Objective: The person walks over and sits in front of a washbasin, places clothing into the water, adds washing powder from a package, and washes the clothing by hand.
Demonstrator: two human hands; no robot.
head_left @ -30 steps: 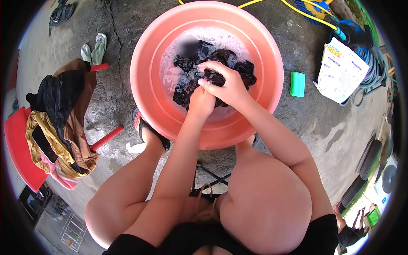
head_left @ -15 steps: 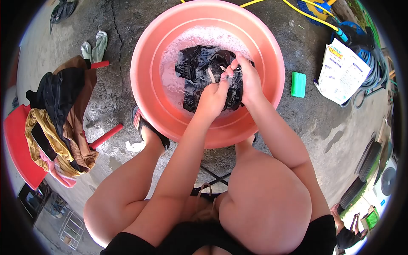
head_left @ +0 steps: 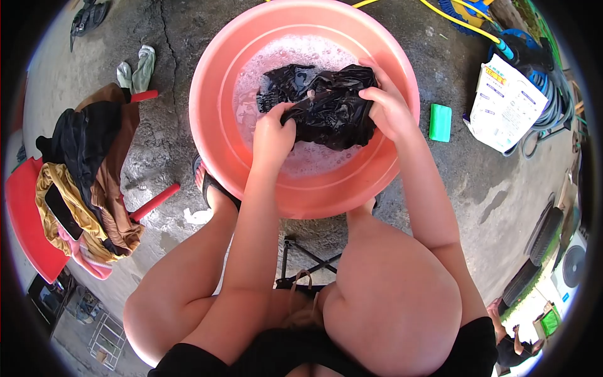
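Note:
A wet black garment [head_left: 333, 113] is spread between my two hands over soapy water [head_left: 308, 163] in a large pink basin [head_left: 210, 144]. My left hand [head_left: 274, 133] pinches its left edge between thumb and fingers. On the other side, my right hand [head_left: 388, 105] grips the right end, thumb on top and most of the fingers hidden behind the cloth. Part of the garment at the upper left still lies in the suds. Which kind of garment it is, I cannot make out.
A green soap bar [head_left: 440, 122] and a white printed bag [head_left: 505, 105] lie right of the basin, near a coiled hose [head_left: 548, 100]. At left, a red stool [head_left: 28, 217] carries clothes [head_left: 81, 147] and a phone [head_left: 63, 209]. Pale socks [head_left: 143, 68] rest on the concrete.
My hands were close together at the garment's middle, by a pale drawstring. They have moved apart, left hand leftward and right hand rightward, stretching the cloth. The drawstring no longer shows.

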